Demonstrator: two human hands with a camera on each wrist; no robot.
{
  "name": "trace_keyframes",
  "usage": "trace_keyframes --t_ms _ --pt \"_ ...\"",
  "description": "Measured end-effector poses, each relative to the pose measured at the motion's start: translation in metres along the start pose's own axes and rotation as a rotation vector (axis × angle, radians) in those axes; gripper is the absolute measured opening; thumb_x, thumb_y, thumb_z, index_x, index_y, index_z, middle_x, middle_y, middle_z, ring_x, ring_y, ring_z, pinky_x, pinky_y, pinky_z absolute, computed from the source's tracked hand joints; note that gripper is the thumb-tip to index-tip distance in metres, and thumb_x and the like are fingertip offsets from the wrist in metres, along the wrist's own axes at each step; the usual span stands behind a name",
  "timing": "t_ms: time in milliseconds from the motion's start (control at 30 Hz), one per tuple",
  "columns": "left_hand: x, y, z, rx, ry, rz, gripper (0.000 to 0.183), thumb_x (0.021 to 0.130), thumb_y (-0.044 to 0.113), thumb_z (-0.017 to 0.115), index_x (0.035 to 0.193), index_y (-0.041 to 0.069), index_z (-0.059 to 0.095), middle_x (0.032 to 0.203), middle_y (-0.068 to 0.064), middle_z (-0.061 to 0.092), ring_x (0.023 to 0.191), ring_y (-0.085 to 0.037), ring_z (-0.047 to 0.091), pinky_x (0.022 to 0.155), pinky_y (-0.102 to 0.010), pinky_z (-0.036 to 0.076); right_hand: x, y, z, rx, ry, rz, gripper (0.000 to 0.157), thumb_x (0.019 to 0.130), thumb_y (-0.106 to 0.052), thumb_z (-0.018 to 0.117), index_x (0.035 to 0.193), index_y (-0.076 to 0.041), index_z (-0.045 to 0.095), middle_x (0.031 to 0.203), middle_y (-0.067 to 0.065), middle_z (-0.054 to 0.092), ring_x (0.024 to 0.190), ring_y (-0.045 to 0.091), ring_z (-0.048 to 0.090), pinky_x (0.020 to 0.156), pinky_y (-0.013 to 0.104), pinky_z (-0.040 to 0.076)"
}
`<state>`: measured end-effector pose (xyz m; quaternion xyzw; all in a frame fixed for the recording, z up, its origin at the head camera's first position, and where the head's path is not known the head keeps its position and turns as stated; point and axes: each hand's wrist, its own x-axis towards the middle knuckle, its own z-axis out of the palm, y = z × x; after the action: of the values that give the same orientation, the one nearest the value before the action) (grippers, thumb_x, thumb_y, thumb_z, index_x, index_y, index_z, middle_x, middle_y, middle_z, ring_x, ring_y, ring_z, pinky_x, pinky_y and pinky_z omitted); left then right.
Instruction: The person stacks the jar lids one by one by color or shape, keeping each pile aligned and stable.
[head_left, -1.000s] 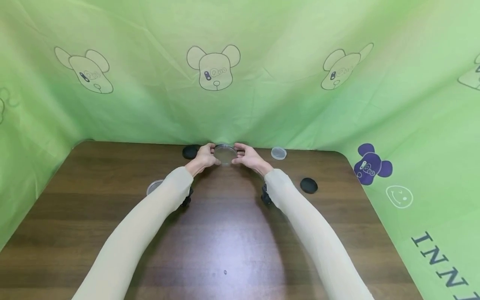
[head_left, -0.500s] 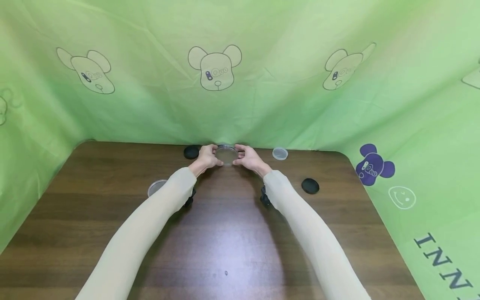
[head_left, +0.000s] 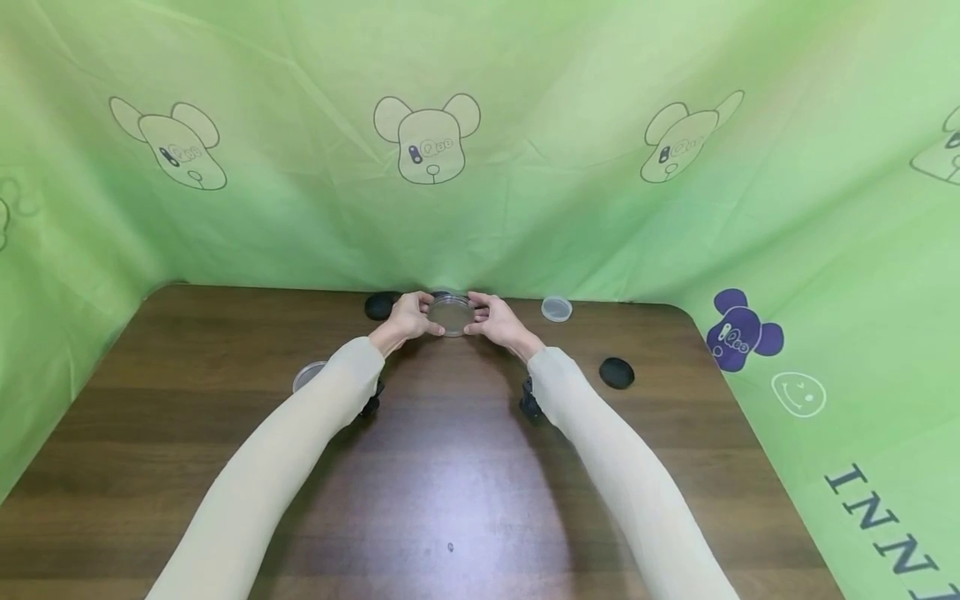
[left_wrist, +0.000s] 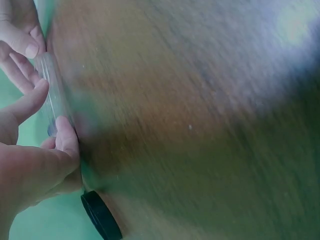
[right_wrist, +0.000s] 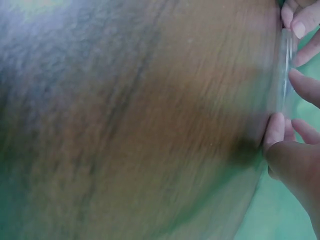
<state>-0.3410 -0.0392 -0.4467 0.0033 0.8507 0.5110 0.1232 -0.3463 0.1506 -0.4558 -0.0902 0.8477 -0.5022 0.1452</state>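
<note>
A clear, shallow round dish that looks like a petri dish [head_left: 452, 317] is held between my two hands near the far edge of the table. My left hand [head_left: 407, 317] grips its left side, thumb toward me and fingers behind. On the opposite side, my right hand [head_left: 501, 322] grips the rim in the same way. Seen edge-on in the left wrist view, the dish [left_wrist: 54, 92] lies close above the wood, with fingertips of both hands on it. A dark thing [head_left: 441, 293] shows partly behind the dish; its kind is hidden.
A black round lid-like disc [head_left: 378, 306] lies just left of my left hand. To the right are a small clear disc [head_left: 557, 309] and another black disc [head_left: 617, 373]. My left sleeve partly covers another clear disc [head_left: 306, 374]. Green cloth [head_left: 300, 225] hangs behind the table.
The dish and both hands have come slightly toward me from the far edge, and a dark thing behind the dish shows more. The other discs stay where they were.
</note>
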Motion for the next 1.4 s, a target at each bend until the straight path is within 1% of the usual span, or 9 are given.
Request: trace_keyframes --t_ms 133,400,467,633,767,900,1000,1233,1400 --pt "-0.002 0.001 0.0 -0.008 -0.013 0.002 0.066 0.073 -0.002 0.082 0.133 -0.001 0.053 0.12 -0.017 0.056 0.109 -0.027 0.051 0.095 -0.034 0.044 -0.002 0.001 -0.002 -0.011 -0.012 -0.011 0.072 0.084 0.012 0.066 0.147 0.004 0.032 0.146 0.021 0.039 0.126 0.035 0.045 0.103 0.035 0.041" --pt "-0.006 0.002 -0.007 -0.012 -0.006 0.046 0.068 0.072 -0.004 0.082 0.133 0.001 0.053 0.12 -0.015 0.057 0.109 -0.028 0.056 0.092 -0.036 0.047 -0.007 -0.005 -0.004 0.018 -0.024 -0.049 0.073 0.083 0.012 0.066 0.147 0.001 0.034 0.144 0.023 0.028 0.124 0.038 0.044 0.096 0.037 0.046" --pt "-0.009 0.003 -0.009 -0.007 -0.01 0.051 0.068 0.073 -0.004 0.081 0.134 0.001 0.052 0.121 -0.016 0.056 0.11 -0.029 0.057 0.092 -0.036 0.047 -0.015 -0.015 -0.004 0.028 -0.039 -0.047 0.072 0.083 0.013 0.065 0.147 0.003 0.033 0.145 0.024 0.029 0.125 0.04 0.043 0.097 0.039 0.046" --pt "-0.014 0.004 -0.009 0.009 -0.012 0.051 0.069 0.073 -0.006 0.08 0.135 0.001 0.051 0.123 -0.017 0.055 0.111 -0.029 0.056 0.092 -0.037 0.047 -0.023 -0.021 -0.003 0.075 -0.06 -0.065 0.071 0.083 0.012 0.064 0.146 0.006 0.032 0.147 0.026 0.032 0.125 0.043 0.043 0.097 0.042 0.046" --pt "-0.017 0.002 -0.009 0.013 -0.005 0.045 0.069 0.073 -0.006 0.08 0.135 0.001 0.05 0.125 -0.018 0.055 0.112 -0.029 0.056 0.093 -0.037 0.047 -0.019 -0.013 0.002 0.092 -0.046 -0.066 0.072 0.081 0.013 0.065 0.145 0.006 0.033 0.146 0.023 0.034 0.124 0.041 0.045 0.096 0.041 0.046" --pt "-0.02 0.003 -0.009 0.01 -0.003 0.038 0.068 0.074 -0.006 0.08 0.135 0.001 0.051 0.125 -0.017 0.055 0.112 -0.029 0.056 0.093 -0.036 0.047 -0.012 0.0 0.003 0.084 -0.042 -0.128 0.072 0.079 0.01 0.069 0.144 0.003 0.039 0.142 0.02 0.04 0.116 0.034 0.052 0.091 0.037 0.05" --pt "-0.021 0.004 -0.009 0.001 -0.017 0.039 0.069 0.073 -0.006 0.08 0.135 0.001 0.05 0.125 -0.017 0.055 0.113 -0.03 0.056 0.093 -0.036 0.047 -0.013 0.003 0.001 0.058 -0.054 -0.151 0.073 0.078 0.01 0.069 0.144 0.005 0.037 0.142 0.021 0.041 0.114 0.035 0.054 0.089 0.037 0.051" --pt "-0.028 0.002 -0.008 -0.036 -0.071 0.037 0.076 0.071 -0.01 0.079 0.139 0.0 0.045 0.127 -0.02 0.053 0.114 -0.033 0.056 0.094 -0.036 0.048 -0.025 -0.005 0.004 -0.001 -0.067 -0.081 0.076 0.08 0.013 0.067 0.147 0.004 0.03 0.146 0.026 0.028 0.119 0.042 0.048 0.093 0.042 0.049" --pt "-0.036 -0.001 -0.01 -0.057 -0.083 0.045 0.076 0.071 -0.01 0.078 0.139 0.0 0.046 0.125 -0.021 0.053 0.112 -0.034 0.057 0.093 -0.038 0.049 -0.031 -0.007 0.006 -0.004 -0.085 -0.06 0.079 0.079 0.011 0.069 0.148 0.001 0.031 0.142 0.024 0.03 0.118 0.039 0.049 0.09 0.039 0.05"
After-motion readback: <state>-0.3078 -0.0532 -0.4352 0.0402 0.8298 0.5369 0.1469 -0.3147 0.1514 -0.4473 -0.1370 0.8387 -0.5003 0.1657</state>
